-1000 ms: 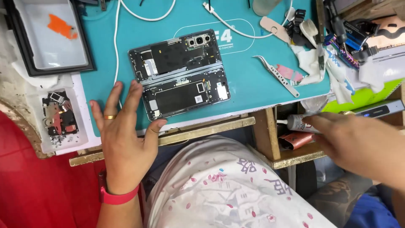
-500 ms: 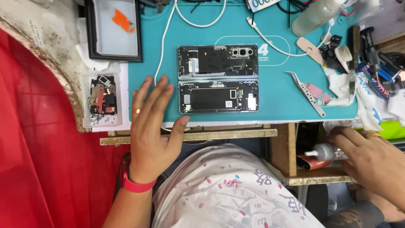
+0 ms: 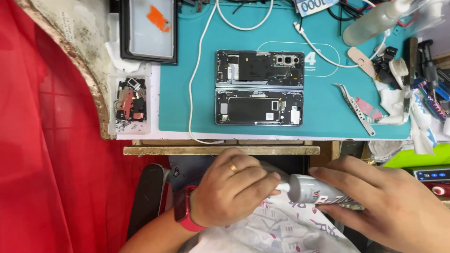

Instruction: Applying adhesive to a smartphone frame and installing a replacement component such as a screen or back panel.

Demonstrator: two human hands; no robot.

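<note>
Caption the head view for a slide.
Both hands, left and right, grip a glue tube below an opened foldable phone.

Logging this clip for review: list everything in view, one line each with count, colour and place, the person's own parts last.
Phone: 1, black, opened, mat centre.
Mat: 1, teal, on bench.
Cable: 1, white, left of phone.
Tweezers: 1, silver, right of phone.
Frame: 1, black, upper left.
Parts tray: 1, white, left of mat.
Bottle: 1, clear, upper right.
Tube: 1, grey, between both hands.
Left hand: at the tube's tip.
Right hand: grips the tube.
</note>
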